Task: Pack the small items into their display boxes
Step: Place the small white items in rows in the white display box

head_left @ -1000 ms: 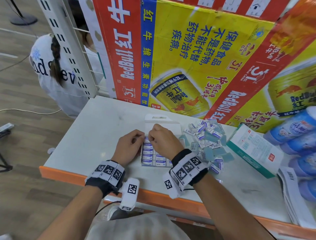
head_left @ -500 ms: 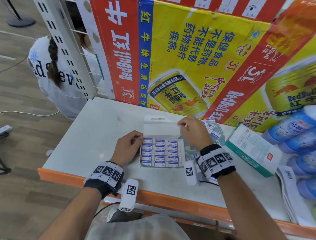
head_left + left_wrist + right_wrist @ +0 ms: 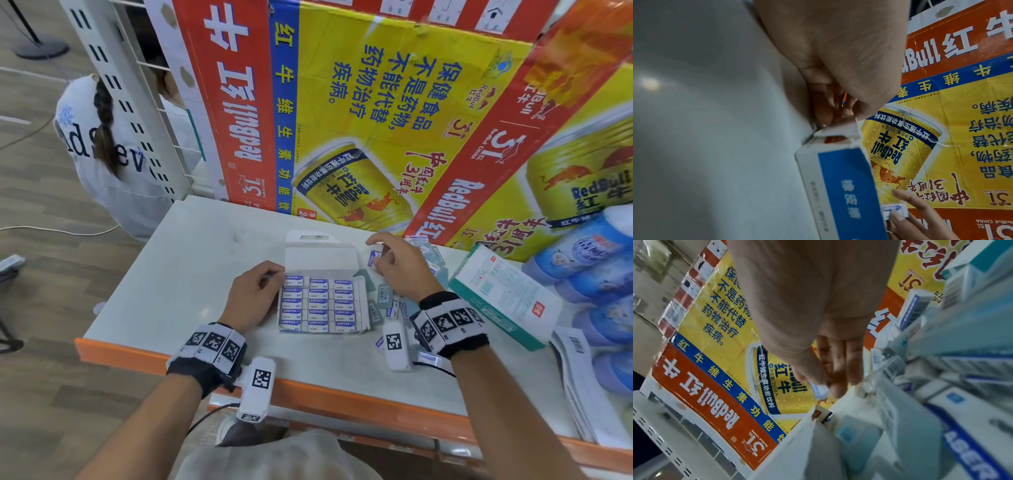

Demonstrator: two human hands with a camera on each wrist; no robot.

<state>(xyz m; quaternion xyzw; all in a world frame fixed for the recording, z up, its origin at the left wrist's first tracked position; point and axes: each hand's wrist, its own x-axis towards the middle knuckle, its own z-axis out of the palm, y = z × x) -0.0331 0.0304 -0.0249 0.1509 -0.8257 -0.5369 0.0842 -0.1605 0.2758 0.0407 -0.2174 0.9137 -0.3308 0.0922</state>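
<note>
An open white display box [image 3: 363, 310] lies on the table, its lid flap [image 3: 320, 258] standing up, with rows of blue-and-white erasers [image 3: 318, 303] packed inside. My left hand [image 3: 274, 277] grips the box's far left corner; in the left wrist view my fingers [image 3: 828, 113] pinch the torn flap above the blue box side [image 3: 849, 186]. My right hand [image 3: 376, 253] hovers right of the lid over the loose pile of erasers [image 3: 394, 301]. It pinches one small eraser [image 3: 375, 257], also visible as an eraser [image 3: 820, 390] at my fingertips [image 3: 838, 378].
Red Bull cartons [image 3: 376, 120] wall off the back of the table. A teal-and-white box [image 3: 503, 294], blue bottles [image 3: 589, 260] and barcoded papers [image 3: 582, 370] crowd the right. The orange table edge [image 3: 308, 394] is near me. A person [image 3: 113, 154] crouches beyond a white shelf upright [image 3: 113, 85].
My right hand left the display box, swung right and back to the loose pile, and now pinches an eraser. My left hand stayed on the box's corner.
</note>
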